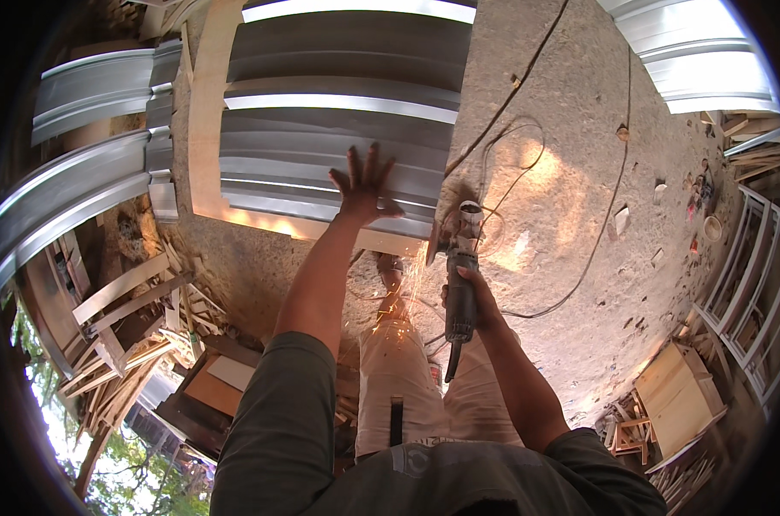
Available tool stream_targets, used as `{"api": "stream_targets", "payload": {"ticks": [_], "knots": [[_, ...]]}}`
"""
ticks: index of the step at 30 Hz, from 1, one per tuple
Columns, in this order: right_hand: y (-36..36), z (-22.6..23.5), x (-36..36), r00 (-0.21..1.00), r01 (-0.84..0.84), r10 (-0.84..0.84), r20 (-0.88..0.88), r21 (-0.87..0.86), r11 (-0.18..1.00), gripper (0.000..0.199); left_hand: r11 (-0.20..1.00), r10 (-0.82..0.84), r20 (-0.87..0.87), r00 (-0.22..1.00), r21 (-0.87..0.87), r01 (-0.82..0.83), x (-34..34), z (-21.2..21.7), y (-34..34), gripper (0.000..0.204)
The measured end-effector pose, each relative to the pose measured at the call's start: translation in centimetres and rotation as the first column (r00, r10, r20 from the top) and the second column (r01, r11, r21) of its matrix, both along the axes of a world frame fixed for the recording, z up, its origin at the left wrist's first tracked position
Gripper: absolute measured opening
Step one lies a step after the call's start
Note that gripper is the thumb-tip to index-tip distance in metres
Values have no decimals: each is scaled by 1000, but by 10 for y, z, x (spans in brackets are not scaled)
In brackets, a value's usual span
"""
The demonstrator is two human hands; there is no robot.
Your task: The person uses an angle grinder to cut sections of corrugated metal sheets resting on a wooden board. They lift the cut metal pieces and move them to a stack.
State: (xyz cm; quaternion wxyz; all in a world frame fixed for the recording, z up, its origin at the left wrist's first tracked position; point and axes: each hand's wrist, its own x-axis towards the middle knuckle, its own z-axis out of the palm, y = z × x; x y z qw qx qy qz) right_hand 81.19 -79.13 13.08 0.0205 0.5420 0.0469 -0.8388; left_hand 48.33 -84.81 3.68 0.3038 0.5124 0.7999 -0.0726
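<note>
My left hand point(366, 191) lies flat with fingers spread on a ribbed grey metal sheet point(330, 146), close to its near right part. Under the sheet is a pale wooden board point(208, 129), whose edge shows along the left and near sides. My right hand point(481, 301) is wrapped round the dark body of an angle grinder point(461, 292). The grinder's disc point(433, 245) is at the sheet's near right corner. Orange sparks point(399, 320) stream from there down toward my legs. Whether the disc bites into metal or wood is hard to make out.
Dark cords point(579, 284) snake over the rough ground point(571, 198) to the right. More metal sheets point(80, 185) lie at left, and others point(691, 52) at far right. Scrap wood point(132, 344) is heaped at near left. A pale frame point(743, 267) and wooden box point(678, 400) stand at right.
</note>
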Motion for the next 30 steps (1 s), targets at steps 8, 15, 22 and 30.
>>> {"api": "stream_targets", "payload": {"ticks": [8,15,22,30], "knots": [[2,-12,4,999,38,-38,12,18,999,39,1000,7,14,1000,16,-7,1,-3,5,136],[10,8,-10,1000,20,-19,17,-52,998,42,998,6,0,1000,61,-6,-2,-3,-3,135],[12,6,-10,999,45,-45,4,-50,998,47,1000,9,11,1000,21,-9,-2,3,3,134],[19,22,-19,998,63,-63,26,-24,998,58,995,6,2,1000,101,-6,-2,-4,-4,130]]}}
